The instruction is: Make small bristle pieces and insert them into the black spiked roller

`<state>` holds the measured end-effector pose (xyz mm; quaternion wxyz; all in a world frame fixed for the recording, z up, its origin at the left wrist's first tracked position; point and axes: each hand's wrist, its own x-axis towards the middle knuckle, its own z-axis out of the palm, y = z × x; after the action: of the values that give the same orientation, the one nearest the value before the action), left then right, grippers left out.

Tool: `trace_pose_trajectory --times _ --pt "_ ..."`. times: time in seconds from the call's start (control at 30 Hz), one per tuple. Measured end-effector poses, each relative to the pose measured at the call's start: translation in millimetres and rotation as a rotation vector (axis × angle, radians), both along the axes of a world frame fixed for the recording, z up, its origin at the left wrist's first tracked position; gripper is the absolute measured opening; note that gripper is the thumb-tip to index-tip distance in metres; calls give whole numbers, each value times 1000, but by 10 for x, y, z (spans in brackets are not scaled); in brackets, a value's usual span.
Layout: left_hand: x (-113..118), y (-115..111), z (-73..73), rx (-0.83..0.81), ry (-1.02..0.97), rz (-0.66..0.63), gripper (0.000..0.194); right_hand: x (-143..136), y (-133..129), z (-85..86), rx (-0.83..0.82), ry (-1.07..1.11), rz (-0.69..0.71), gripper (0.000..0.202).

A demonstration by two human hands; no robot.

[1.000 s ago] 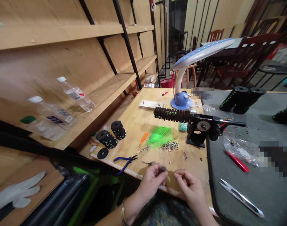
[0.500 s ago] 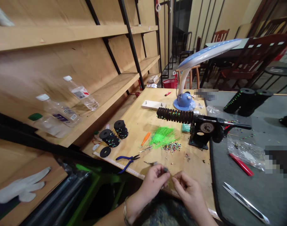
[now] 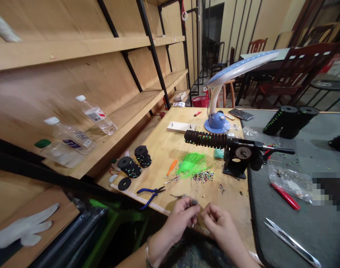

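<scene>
At the front edge of the wooden table, my left hand (image 3: 183, 215) is closed in a pinch around a small dark grey piece (image 3: 194, 202) that shows above the fingertips. Just to its right, my right hand (image 3: 218, 220) has thumb and forefinger pressed together; whatever is between them is too small to make out. The hands are a small gap apart. Beyond them lie a heap of coloured beads (image 3: 203, 176), a bundle of green strands (image 3: 192, 163), an orange-handled tool (image 3: 172, 168) and blue-handled pliers (image 3: 151, 194).
A black winding device (image 3: 238, 154) holds a row of black discs. Behind it stands a blue lamp (image 3: 216, 122). Black spools (image 3: 127, 166) are at the left. On the grey mat (image 3: 281, 227) lie silver scissors (image 3: 291, 241) and a red tool (image 3: 285, 196).
The view has shifted slightly. My right hand has moved a little left and its fingers are drawn closer together. My left hand keeps its pinch.
</scene>
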<state>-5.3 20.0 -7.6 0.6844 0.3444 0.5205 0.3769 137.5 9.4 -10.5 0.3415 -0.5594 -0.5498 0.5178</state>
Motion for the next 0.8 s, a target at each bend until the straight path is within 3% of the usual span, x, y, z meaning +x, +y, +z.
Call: trace_pose_trajectory --times 0.8 --pt "-6 -1 24 15 26 -12 27 -12 7 16 -12 29 -14 24"
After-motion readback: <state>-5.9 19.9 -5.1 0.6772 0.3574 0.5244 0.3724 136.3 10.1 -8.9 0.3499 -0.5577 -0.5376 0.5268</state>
